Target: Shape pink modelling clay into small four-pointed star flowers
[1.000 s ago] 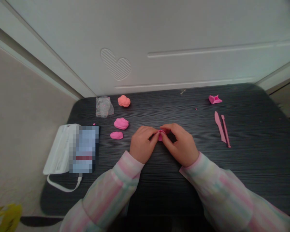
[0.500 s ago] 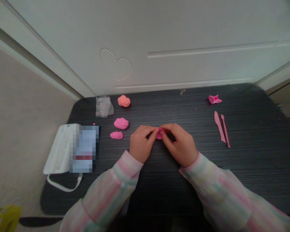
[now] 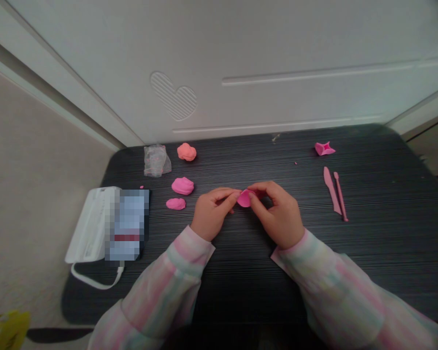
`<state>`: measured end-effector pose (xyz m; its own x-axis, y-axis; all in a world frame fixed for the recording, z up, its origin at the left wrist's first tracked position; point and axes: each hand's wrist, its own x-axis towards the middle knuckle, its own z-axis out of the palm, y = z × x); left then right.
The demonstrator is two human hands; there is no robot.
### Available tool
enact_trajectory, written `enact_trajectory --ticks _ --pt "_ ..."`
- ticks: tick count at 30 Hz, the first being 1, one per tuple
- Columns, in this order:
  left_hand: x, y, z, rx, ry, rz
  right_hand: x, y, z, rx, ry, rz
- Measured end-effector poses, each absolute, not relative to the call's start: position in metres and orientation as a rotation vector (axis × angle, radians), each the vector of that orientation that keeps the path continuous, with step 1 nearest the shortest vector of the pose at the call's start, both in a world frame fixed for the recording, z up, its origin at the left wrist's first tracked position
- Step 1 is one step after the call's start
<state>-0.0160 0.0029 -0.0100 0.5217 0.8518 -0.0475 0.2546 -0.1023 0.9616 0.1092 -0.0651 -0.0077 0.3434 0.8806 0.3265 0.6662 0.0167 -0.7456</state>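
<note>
Between my two hands is a thin, rounded piece of pink modelling clay (image 3: 245, 198), held above the dark table (image 3: 241, 272). My left hand (image 3: 212, 211) pinches its left edge between thumb and fingers. On the other side my right hand (image 3: 279, 211) grips the right edge, thumb in front and fingers behind. Left of my hands lie a larger lump of pink clay (image 3: 183, 185) and a smaller pink lump (image 3: 175, 203). An orange clay lump (image 3: 187, 152) sits behind them.
At the right lie a pink plastic knife (image 3: 332, 189), a thin pink modelling stick (image 3: 340, 197) and a folded pink clay shape (image 3: 324, 148). A crumpled clear plastic bag (image 3: 156, 160) is at the back left. A white device (image 3: 91, 226) with a cable (image 3: 95, 284) lies beside a blurred-out phone-like object (image 3: 129, 226).
My hands have drawn slightly apart. More of the pink clay piece shows between them, its face spread flatter and wider.
</note>
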Motion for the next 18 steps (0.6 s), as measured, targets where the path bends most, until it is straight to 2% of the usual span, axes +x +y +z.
enact_trajectory --ticks 12,18 --pt "-0.014 -0.003 -0.012 1.813 0.978 0.712 0.108 -0.064 -0.009 -1.673 -1.455 0.233" --pt "-0.014 -0.004 -0.019 2.093 1.021 0.829 0.107 -0.065 -0.013 -1.583 -1.657 0.145"
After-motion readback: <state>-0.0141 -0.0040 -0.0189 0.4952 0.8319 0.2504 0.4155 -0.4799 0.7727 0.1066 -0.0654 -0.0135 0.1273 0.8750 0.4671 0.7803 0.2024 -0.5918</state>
